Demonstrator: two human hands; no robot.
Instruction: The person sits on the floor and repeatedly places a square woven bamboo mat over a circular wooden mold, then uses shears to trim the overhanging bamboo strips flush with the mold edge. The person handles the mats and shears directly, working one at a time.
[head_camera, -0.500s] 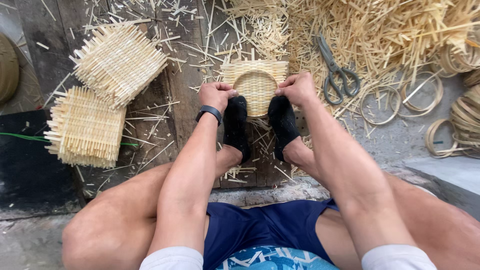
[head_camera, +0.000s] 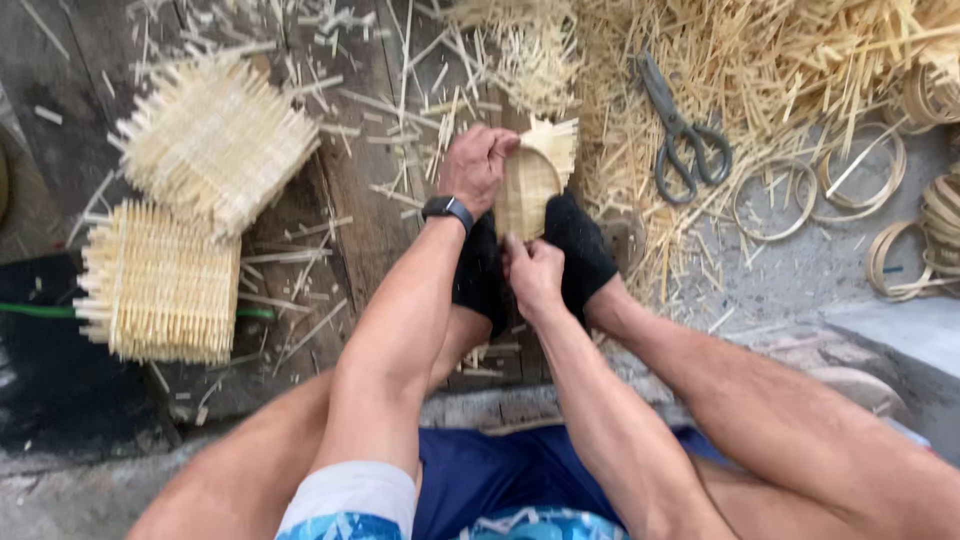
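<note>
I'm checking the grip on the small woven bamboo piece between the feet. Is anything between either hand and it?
Nothing visible does. The left hand grips the top edge of the small woven bamboo piece and the right hand touches its bottom edge. The black socks flank it at the sides, clear of both hands' contact.
</note>
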